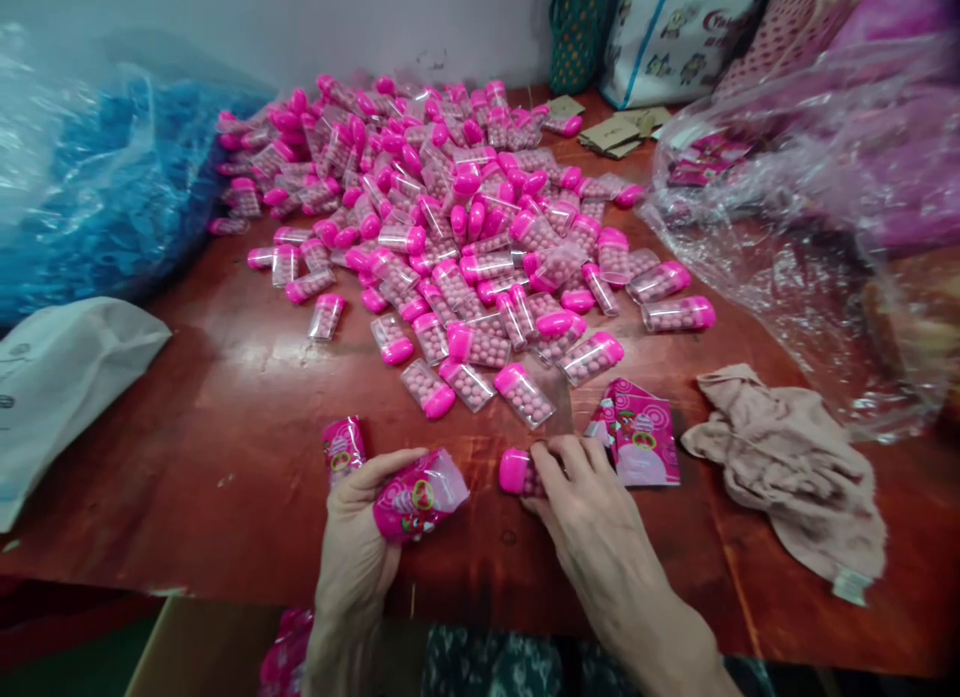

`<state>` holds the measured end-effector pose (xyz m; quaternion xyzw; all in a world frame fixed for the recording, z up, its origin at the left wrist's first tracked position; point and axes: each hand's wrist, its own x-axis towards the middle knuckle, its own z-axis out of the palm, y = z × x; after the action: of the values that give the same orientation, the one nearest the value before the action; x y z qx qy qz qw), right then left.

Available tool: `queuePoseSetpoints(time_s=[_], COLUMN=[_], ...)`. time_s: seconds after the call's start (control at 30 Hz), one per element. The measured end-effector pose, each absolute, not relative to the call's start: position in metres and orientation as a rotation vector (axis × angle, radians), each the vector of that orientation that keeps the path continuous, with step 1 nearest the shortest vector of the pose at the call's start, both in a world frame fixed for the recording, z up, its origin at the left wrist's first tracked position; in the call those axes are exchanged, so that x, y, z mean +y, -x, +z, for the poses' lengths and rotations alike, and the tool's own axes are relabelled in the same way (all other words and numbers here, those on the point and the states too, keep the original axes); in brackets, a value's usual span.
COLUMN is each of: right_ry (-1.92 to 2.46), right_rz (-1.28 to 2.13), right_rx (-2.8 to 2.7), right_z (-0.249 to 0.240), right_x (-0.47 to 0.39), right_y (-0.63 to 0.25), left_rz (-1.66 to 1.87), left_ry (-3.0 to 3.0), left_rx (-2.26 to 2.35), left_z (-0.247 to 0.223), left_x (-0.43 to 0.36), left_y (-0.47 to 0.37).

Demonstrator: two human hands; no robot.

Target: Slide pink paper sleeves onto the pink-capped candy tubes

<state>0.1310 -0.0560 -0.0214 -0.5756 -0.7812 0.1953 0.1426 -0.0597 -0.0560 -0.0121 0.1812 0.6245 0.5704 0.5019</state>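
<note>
A printed pink sleeve (417,497) is held between the thumb and fingers of my left hand (358,537); its clear end points right. Another printed sleeve (344,445) lies just behind that hand. My right hand (592,517) has its fingers closed on a small clear container of pink balls with a pink cap (516,472), low over the table, cap toward the left. Beside the right fingers lie flat printed sleeves (645,432). Beyond both hands spreads a large heap of similar capped containers (465,342).
The red-brown table (247,457) has a clear bag of blue pieces (112,187) and a white bag (67,387) at left. On the right are a beige cloth (795,467) and crumpled clear plastic (750,237). Cardboard pieces (615,134) and bags stand at the back.
</note>
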Motion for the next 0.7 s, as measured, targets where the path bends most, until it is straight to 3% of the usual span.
queuePoseSetpoints(time_s=[0.3,0.7], right_ry=[1.466,1.277], right_rz=[1.145,1.556], right_rx=[-1.557,-1.351], right_z=[-0.005,-0.002], right_x=[-0.056,-0.051], right_y=[-0.128,-0.137], left_rz=[1.255,1.185], left_ry=[-0.581,-0.717], left_rx=[1.487,1.473], left_z=[-0.018,-0.019], left_x=[-0.062,-0.059], left_y=[0.061,0.052])
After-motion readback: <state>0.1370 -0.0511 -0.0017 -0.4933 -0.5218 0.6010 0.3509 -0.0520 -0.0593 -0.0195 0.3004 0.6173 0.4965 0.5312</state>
